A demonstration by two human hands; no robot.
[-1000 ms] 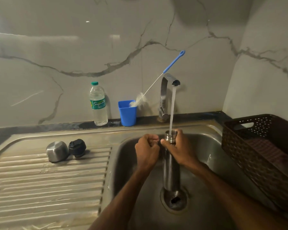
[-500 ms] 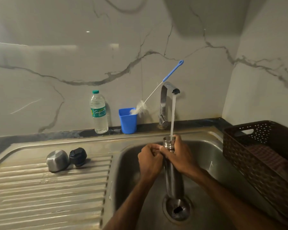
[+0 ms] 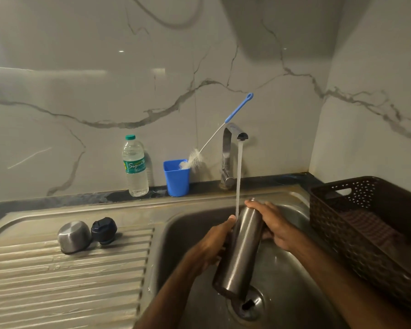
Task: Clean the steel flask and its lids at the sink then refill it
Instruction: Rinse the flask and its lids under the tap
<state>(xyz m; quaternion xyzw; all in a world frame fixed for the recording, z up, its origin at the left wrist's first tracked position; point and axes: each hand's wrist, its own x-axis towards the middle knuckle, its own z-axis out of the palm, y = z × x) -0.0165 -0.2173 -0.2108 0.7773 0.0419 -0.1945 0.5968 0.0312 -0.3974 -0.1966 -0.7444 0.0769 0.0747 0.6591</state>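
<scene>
Steel flask (image 3: 240, 252) held tilted over the sink (image 3: 176, 233) drain, left hand (image 3: 211, 248) grasping mid-body, right hand (image 3: 273, 224) grasping the neck, likely so tap stream (image 3: 238, 176) rinses the outside. Steel cap (image 3: 74, 236) and black lid (image 3: 104, 230) sit near the drainboard (image 3: 69, 281) back edge.

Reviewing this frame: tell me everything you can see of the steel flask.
The steel flask is a slim, dark brushed-metal cylinder, held tilted inside the sink basin, its base low near the drain, its top leaning away. The tap's water stream meets its shoulder. The left hand grips its side; the right hand wraps its neck, hiding the mouth.
</scene>
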